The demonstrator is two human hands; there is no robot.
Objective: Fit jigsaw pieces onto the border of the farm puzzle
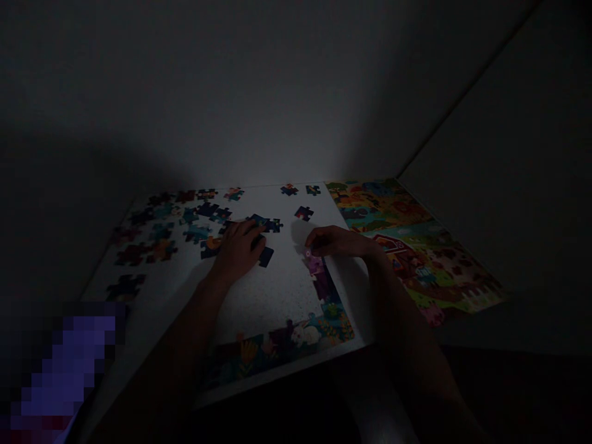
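My left hand (239, 248) lies palm down over several loose dark-blue puzzle pieces, fingers stretched out and apart. One dark piece (266, 256) pokes out beside its thumb, and another piece (274, 226) lies just past the fingertips. Fingers bent and drawn together, my right hand (340, 240) grips a pinkish puzzle piece (308, 253) at the upper end of a joined purple strip (321, 280). That strip runs down to a corner and meets the joined bottom row (296, 336), which shows a white animal and plants. Dim light hides the fine detail.
Many loose pieces (161, 250) are scattered over the left of the white table (259, 290). Several more, including a dark one (304, 213), lie near the back wall (277, 111). Printed farm and animal pictures (425, 259) cover the right side. A blurred purple patch (69, 364) is at lower left.
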